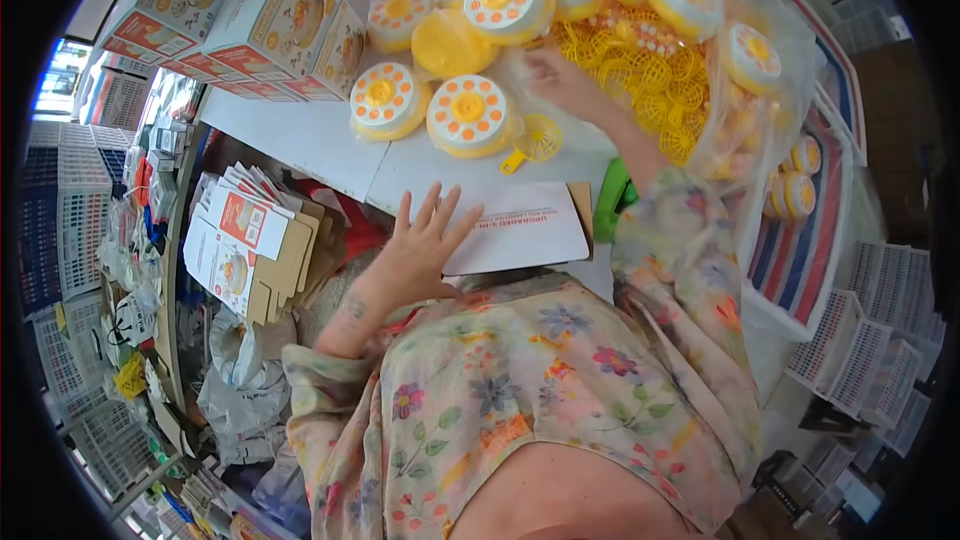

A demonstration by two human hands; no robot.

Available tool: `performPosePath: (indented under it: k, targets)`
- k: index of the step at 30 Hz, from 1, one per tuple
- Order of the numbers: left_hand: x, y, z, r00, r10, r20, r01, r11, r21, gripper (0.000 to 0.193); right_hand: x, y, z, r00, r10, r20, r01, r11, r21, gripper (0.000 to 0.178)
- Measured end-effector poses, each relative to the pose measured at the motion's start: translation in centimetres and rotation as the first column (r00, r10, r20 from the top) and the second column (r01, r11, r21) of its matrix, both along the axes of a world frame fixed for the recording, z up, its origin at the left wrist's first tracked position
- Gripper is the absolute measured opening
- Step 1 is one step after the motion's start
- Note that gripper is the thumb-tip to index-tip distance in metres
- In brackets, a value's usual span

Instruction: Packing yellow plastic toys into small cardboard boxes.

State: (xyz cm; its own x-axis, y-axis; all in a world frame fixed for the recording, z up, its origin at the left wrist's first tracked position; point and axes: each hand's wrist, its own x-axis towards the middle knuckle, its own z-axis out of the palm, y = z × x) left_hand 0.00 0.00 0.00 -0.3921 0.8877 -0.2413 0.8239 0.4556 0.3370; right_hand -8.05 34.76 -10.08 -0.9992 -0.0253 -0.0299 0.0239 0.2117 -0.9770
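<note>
My left hand (425,245) is open, its fingers spread at the left edge of a white cardboard box (530,230) with a brown side flap, close against my body. It grips nothing. Across the table my right hand (560,85) reaches among round yellow-and-white containers (468,115) with orange dots on their lids. Its fingers are blurred, so I cannot make out whether they hold anything. Just right of it lies a heap of yellow strainers (665,100) in a clear plastic bag. One loose yellow strainer (540,138) rests on the table between the box and my right hand.
Printed cartons (265,25) are stacked at the far left. Flattened boxes (245,245) lie in a pile left of my left hand. A green object (612,198) sits right of the white box. More containers (793,195) show inside a striped bag (800,240) on the right.
</note>
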Motion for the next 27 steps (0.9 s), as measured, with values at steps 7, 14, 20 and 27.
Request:
performPosePath:
  k: [7, 14, 20, 27]
  targets:
    - [-0.6, -1.4, -1.2, 0.997, 0.072, -0.032, -0.068, 0.991, 0.117, 0.056, -8.6, -2.7, -12.9, 0.960, 0.113, 0.256, -0.152, 0.978, 0.140, 0.075]
    - [-0.4, -2.7, -3.9, 0.845, 0.372, 0.384, -0.502, 0.798, 0.332, 0.031, -7.7, -4.6, -11.2, 0.911, 0.249, 0.330, -0.122, 0.925, -0.360, 0.084]
    - [0.2, -1.7, -5.0, 0.801, 0.415, 0.432, -0.587, 0.689, 0.425, 0.023, -7.6, -5.0, -12.0, 0.787, 0.270, 0.555, -0.148, 0.955, -0.255, 0.094]
    - [0.0, -1.2, -6.9, 0.689, 0.374, 0.621, -0.694, 0.587, 0.417, 0.021, -7.4, -9.0, -16.8, 0.804, 0.120, 0.583, -0.113, 0.992, -0.048, 0.093]
